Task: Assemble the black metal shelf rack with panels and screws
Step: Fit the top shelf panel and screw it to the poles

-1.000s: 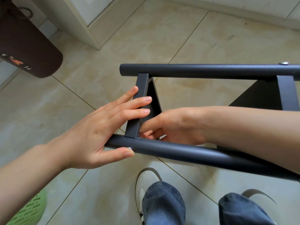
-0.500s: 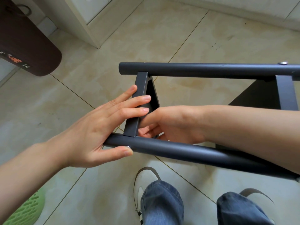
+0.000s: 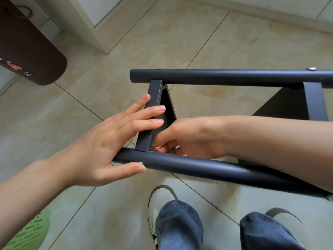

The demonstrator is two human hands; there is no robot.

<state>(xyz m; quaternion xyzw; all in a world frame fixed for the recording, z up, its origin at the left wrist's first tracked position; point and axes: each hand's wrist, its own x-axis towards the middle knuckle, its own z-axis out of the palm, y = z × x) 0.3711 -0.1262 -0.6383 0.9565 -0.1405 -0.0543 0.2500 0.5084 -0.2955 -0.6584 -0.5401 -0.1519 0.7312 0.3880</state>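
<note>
The shelf rack [image 3: 225, 76] barely shifts since a second ago. The left hand [image 3: 100, 141] stays spread flat on the end panel [image 3: 150, 116], thumb at the near tube's screw [image 3: 139, 162]; the right hand [image 3: 189, 138] curls tighter behind the panel, seemingly seating a fastener, unseen.

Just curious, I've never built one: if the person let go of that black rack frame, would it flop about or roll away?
Probably stiff: the rack frame is metal tube joined by a flat panel. The round tubes might roll alone, but the crosspieces should stop that.

Black rack [image 3: 225, 76] sideways over floor
</note>
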